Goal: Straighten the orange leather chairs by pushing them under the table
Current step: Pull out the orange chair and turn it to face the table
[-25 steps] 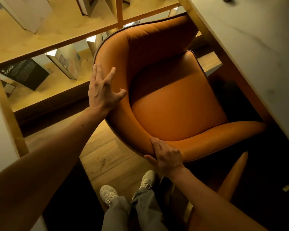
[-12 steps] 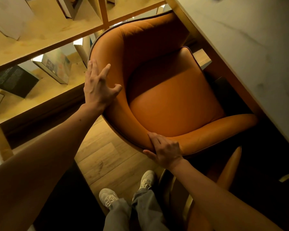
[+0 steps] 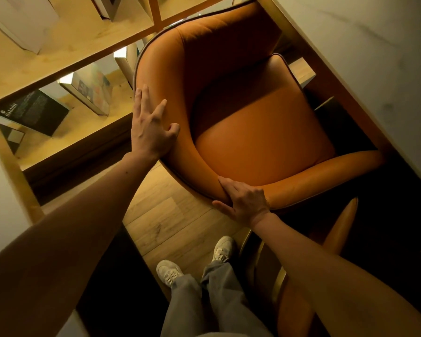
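Note:
An orange leather chair with a curved back stands in the middle, its far side tucked under the edge of the pale stone-look table at the right. My left hand lies flat on the outside of the chair's back, fingers spread and thumb bent onto the rim. My right hand grips the near rim where the back meets the armrest, fingers over the top and thumb on the outer side. A second orange chair shows partly at the lower right, behind my right forearm.
A lit wooden shelf unit stands close on the left, with boxes and a black book on it. Between shelf and chairs runs a narrow strip of wooden floor, where my feet stand.
The chair has shifted slightly further under the table edge with both hands staying on it. My left thumb has bent onto the rim.

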